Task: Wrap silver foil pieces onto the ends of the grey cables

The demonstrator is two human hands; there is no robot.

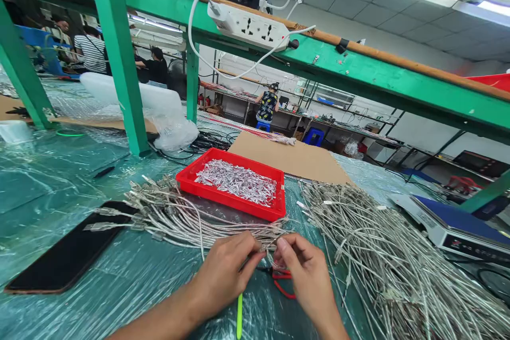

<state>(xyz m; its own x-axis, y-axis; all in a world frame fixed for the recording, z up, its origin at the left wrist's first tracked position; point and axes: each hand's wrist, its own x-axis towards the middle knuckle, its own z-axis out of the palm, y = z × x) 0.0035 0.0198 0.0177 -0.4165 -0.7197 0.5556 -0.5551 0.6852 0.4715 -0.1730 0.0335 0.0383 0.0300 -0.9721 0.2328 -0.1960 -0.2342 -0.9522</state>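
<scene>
My left hand (229, 263) is closed in a pinch at the right end of a bundle of braided silver cables (187, 223). Just beside it, my right hand (308, 273) pinches with thumb and forefinger at a thin cable end (271, 246) between the two hands. Its fine tip is too small to make out. Under my right hand lie scissors with red handles (283, 289), partly hidden by the fingers. A bright green stick (239, 316) lies near my left wrist. Behind the hands, a red tray (235, 206) holds many small silvery pieces (239, 180).
A larger heap of braided cables (382, 244) spreads on the right, near a scale (458, 223). A black phone (71, 249) lies at left. Cardboard (290, 156) is behind the tray. A green frame (115, 53) carries a power strip (251, 26). People sit farther back.
</scene>
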